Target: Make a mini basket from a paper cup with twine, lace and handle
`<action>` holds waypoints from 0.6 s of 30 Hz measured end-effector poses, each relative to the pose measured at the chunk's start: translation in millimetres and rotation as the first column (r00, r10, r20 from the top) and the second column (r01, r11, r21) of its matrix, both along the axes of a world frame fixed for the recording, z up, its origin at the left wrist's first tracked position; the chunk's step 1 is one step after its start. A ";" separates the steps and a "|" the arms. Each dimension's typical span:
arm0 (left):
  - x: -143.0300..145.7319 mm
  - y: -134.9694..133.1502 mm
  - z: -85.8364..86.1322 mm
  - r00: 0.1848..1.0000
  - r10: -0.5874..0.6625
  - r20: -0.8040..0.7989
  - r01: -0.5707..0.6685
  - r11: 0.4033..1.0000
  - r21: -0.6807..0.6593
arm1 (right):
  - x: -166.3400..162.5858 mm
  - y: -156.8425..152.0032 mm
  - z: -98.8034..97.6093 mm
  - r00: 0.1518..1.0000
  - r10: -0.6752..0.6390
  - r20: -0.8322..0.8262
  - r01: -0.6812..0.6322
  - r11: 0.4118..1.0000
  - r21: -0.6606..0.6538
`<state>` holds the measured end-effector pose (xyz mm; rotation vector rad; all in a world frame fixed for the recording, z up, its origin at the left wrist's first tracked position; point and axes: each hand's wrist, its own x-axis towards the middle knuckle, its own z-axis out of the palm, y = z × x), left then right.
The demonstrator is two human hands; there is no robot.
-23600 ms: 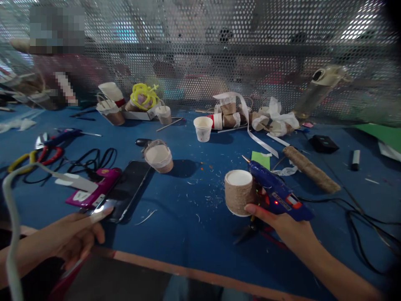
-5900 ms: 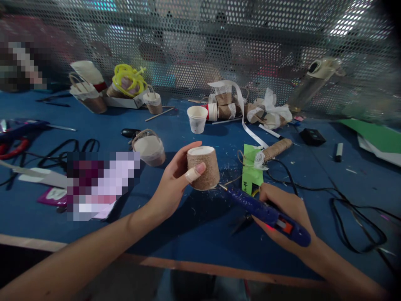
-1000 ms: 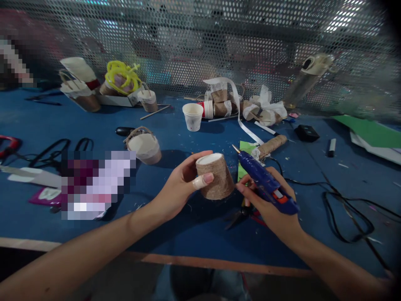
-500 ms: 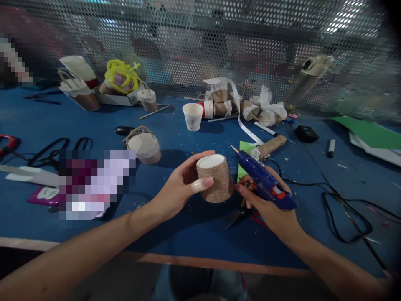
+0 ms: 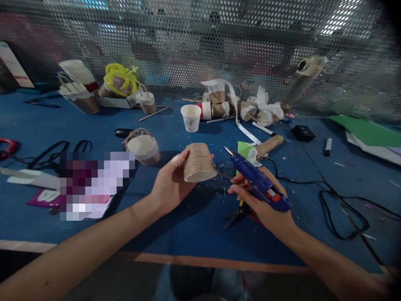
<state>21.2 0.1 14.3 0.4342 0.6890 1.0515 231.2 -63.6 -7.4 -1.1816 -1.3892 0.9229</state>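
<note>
My left hand (image 5: 172,184) is closed around a paper cup (image 5: 200,161) wrapped in brown twine. The cup is tilted, one pale end facing down toward me. A thin strand of twine (image 5: 226,176) runs from it toward the fingers of my right hand (image 5: 266,205). That hand grips a blue glue gun (image 5: 253,177), its metal tip pointing up and left, apart from the cup. Beneath the right hand lies a dark-bladed cutting tool (image 5: 234,216), its handles partly hidden. Green paper (image 5: 243,149) and a twine-wrapped roll with lace (image 5: 269,146) lie behind the gun.
A small handled basket (image 5: 144,148) stands left of the cup. Farther back are a white paper cup (image 5: 191,118), several wrapped cups with lace, and yellow coils (image 5: 120,78). Black cord (image 5: 322,209) loops at right. A perforated metal screen (image 5: 175,54) borders the blue table.
My left hand has turned the wrapped cup over, so its white end went from facing up to facing down, and moved it slightly left. The glue gun has shifted slightly left.
</note>
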 end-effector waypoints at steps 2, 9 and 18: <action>0.7 -1.1 -0.1 0.999 0.026 -0.025 -0.027 0.999 -0.025 | 0.7 0.0 0.2 1.000 0.005 -0.003 -0.005 1.000 0.002; -6.2 -1.1 -8.8 0.999 -0.022 -0.025 0.024 0.996 0.088 | 5.1 -5.1 -1.2 0.995 0.099 0.004 -0.099 0.995 0.007; -6.2 -1.1 -12.0 0.991 -0.021 -0.136 0.026 0.999 0.034 | 12.2 -13.4 -5.7 0.968 0.177 0.175 -0.185 0.982 0.030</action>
